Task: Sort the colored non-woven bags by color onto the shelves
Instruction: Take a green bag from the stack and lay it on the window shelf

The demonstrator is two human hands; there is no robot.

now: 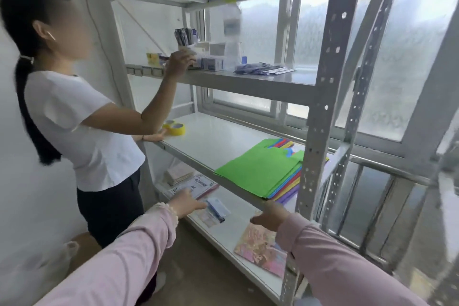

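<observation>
1 stack of bags (260, 171) lies flat on the middle shelf (218, 136), at its front edge and hard against the front right post (320, 107). A green bag is on top; red, yellow, blue and purple edges fan out beneath it, too tightly layered to count. The stack's front corner overhangs the shelf's edge slightly.

2 hands in pink sleeves reach in from below, and neither touches the stack. The right hand (269, 216) is just under the shelf's front edge, directly below the stack's front corner, its fingers loosely apart and holding nothing; it is motion-blurred. The left hand (186, 202) is further left, below the shelf's front edge and over the lower shelf (231, 231), its fingers straight, pointing forward and empty.

The middle shelf is bare from the stack's left side to 2 rolls of yellow tape (173, 128) near its left front corner. The shelf's front side is open between the posts; its back runs along a window (409, 57).

On the lower shelf lie 1 clear document pouch (193, 185), 1 small packet (218, 208) beside the left fingertips, and 1 pink patterned booklet (263, 251) near the front edge.

A second person (82, 131) in a white T-shirt stands at the left end, 1 hand resting on the middle shelf's left front corner, the other on the upper shelf (248, 87) among boxes and pens.
</observation>
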